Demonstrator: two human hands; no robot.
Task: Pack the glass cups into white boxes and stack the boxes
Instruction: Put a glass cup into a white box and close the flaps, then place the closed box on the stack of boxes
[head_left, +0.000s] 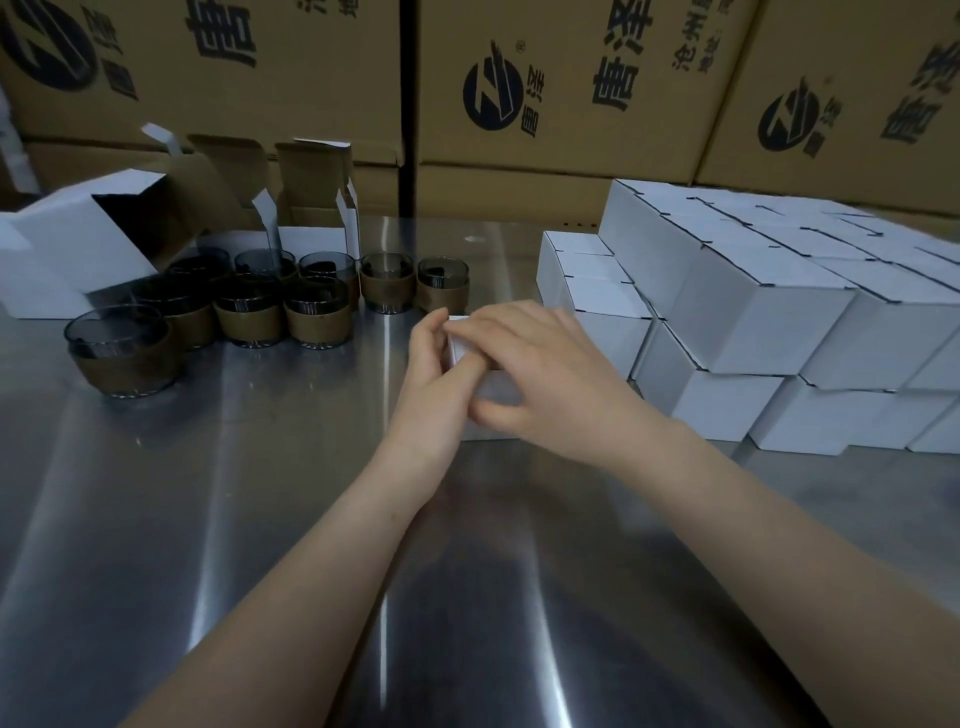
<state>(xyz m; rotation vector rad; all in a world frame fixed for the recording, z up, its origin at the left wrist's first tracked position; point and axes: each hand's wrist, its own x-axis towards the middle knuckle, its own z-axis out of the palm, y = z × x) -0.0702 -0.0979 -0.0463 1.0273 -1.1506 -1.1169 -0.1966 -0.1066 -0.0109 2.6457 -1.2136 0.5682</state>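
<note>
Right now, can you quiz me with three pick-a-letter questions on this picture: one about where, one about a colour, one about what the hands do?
1. Where is the stack of closed boxes?
A. on the right side
B. left of the cups
C. on the floor

2. What colour are the bands round the glass cups?
A. red
B. brown
C. blue

3. What do the left hand and right hand do?
A. lift a cup
B. rest empty
C. hold a small white box

Answers:
1 A, the stack stands at the right.
2 B, each cup wears a brown band.
3 C, both hands grip the box.
</note>
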